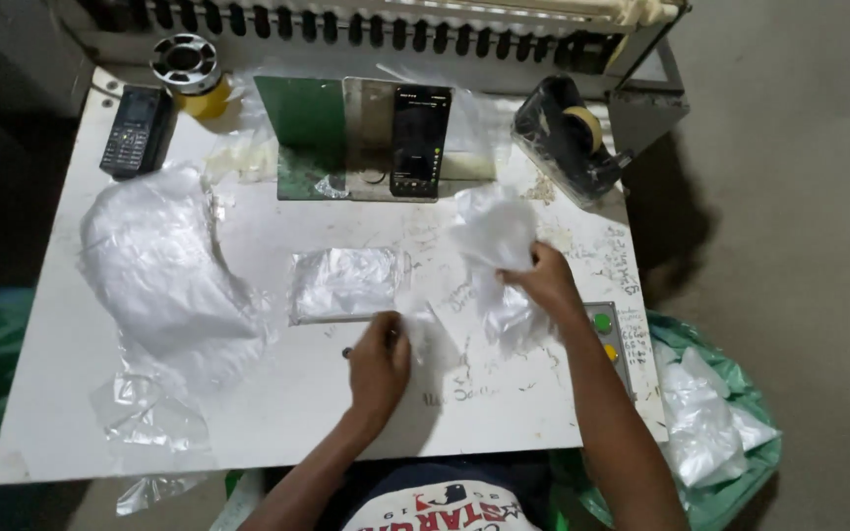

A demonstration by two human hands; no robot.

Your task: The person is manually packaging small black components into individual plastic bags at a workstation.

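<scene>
White scribbled worktable (pixel 504 413): left hand (pixel 378 362) pinches the corner of a flat clear bag (pixel 344 282) — pinning it down — while right hand (pixel 546 278), just beside it, clutches crumpled plastic (pixel 496 236).

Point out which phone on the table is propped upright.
The black smartphone, leaning against the metal plate at the table's back. The keypad phone lies flat at the back left corner.

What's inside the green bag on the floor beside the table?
The green bag holds crumpled white plastic pieces piled near its top. Anything beneath them is covered, so deeper contents cannot be seen.
</scene>
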